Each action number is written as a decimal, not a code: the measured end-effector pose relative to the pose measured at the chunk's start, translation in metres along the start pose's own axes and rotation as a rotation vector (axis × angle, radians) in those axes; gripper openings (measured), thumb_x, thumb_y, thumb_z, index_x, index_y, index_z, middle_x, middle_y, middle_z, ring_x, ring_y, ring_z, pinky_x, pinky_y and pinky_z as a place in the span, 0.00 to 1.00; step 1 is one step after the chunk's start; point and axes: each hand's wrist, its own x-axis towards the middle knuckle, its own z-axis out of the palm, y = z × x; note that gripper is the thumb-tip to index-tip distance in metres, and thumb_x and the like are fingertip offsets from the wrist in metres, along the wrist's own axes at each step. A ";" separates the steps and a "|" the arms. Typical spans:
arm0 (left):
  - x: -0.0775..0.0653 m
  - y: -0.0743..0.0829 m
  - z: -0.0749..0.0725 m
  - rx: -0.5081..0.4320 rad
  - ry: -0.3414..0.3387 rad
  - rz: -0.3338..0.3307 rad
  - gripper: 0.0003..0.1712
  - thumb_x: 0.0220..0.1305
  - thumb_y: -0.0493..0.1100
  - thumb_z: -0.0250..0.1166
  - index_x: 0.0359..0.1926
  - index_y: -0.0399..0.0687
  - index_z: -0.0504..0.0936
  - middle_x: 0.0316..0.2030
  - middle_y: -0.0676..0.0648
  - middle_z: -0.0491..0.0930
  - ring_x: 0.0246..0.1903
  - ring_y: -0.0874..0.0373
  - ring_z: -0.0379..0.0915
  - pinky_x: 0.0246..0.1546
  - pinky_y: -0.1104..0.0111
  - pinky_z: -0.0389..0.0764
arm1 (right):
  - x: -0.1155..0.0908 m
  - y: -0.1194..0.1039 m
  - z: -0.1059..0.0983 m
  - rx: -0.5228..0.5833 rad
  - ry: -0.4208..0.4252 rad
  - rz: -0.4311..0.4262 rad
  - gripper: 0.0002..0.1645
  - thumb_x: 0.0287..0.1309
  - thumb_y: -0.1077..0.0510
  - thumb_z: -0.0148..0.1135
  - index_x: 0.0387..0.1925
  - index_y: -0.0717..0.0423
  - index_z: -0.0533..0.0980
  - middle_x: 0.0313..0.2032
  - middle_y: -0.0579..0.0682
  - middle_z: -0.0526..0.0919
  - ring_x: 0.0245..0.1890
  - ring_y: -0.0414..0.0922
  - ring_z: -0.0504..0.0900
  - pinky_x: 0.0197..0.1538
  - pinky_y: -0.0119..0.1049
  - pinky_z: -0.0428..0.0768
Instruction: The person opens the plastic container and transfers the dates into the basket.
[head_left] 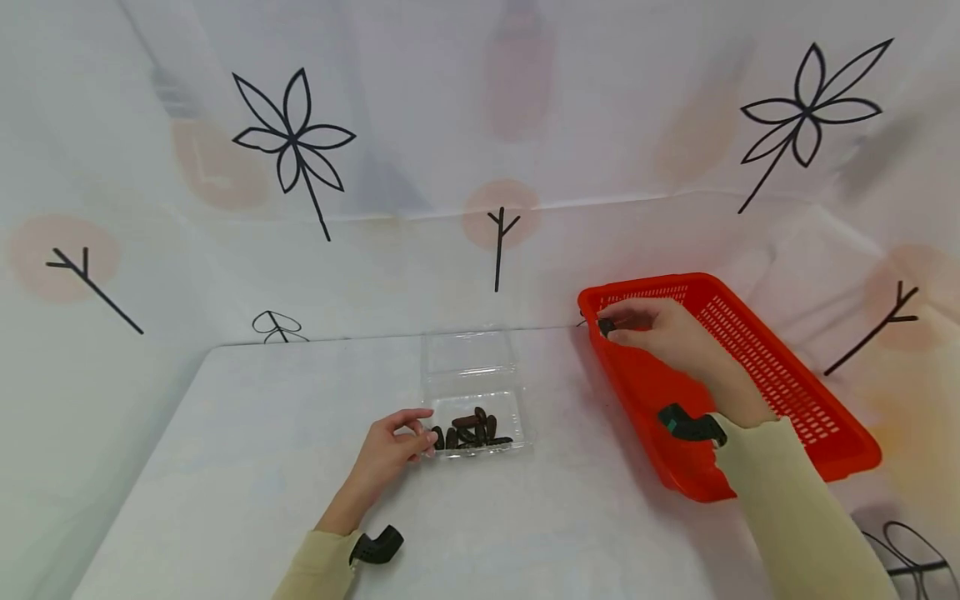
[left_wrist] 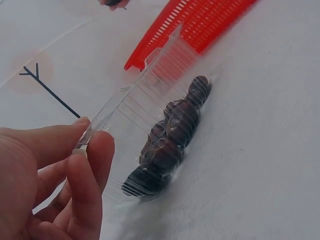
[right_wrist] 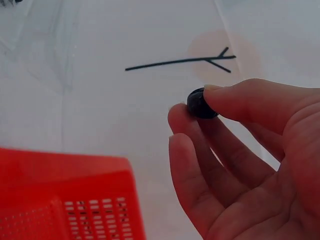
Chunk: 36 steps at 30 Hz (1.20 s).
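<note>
A clear plastic clamshell box (head_left: 517,408) stands on the table with its lid (head_left: 469,354) folded back. Several dark brown, wrinkled, date-like fruits (head_left: 467,435) lie heaped along its near side. My left hand (head_left: 386,454) pinches the box's left edge between thumb and fingers; in the left wrist view the fruits show through the ribbed wall (left_wrist: 135,107). My right hand (head_left: 667,337) is raised over the far left corner of the red basket (head_left: 637,392). Between its thumb and fingertips it holds one dark date-like fruit (right_wrist: 200,104).
The red basket has slotted walls and stands at the right of the white table (head_left: 247,450), its long side slanting toward me. Behind the table hangs a white cloth (head_left: 405,275) printed with leaf and twig drawings. A black wrist camera (head_left: 378,545) sits on my left sleeve.
</note>
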 end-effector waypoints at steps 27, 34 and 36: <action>0.016 -0.031 -0.005 0.008 0.014 0.001 0.25 0.60 0.38 0.73 0.58 0.37 0.80 0.33 0.46 0.76 0.31 0.53 0.83 0.30 0.68 0.78 | -0.023 0.107 -0.051 -0.075 -0.120 0.188 0.29 0.64 0.53 0.66 0.61 0.65 0.74 0.54 0.63 0.80 0.51 0.59 0.79 0.44 0.34 0.80; 0.016 -0.030 -0.006 0.012 0.012 -0.004 0.25 0.60 0.39 0.73 0.58 0.37 0.80 0.34 0.46 0.76 0.31 0.54 0.83 0.30 0.68 0.78 | -0.022 0.115 -0.054 -0.060 -0.134 0.196 0.29 0.65 0.53 0.66 0.62 0.64 0.74 0.56 0.63 0.79 0.49 0.53 0.80 0.44 0.34 0.80; 0.016 -0.030 -0.006 0.013 0.012 -0.002 0.25 0.60 0.39 0.73 0.58 0.38 0.80 0.34 0.46 0.76 0.31 0.54 0.83 0.30 0.68 0.78 | -0.022 0.116 -0.054 -0.062 -0.132 0.196 0.29 0.64 0.53 0.66 0.62 0.64 0.73 0.56 0.63 0.79 0.49 0.53 0.80 0.44 0.34 0.80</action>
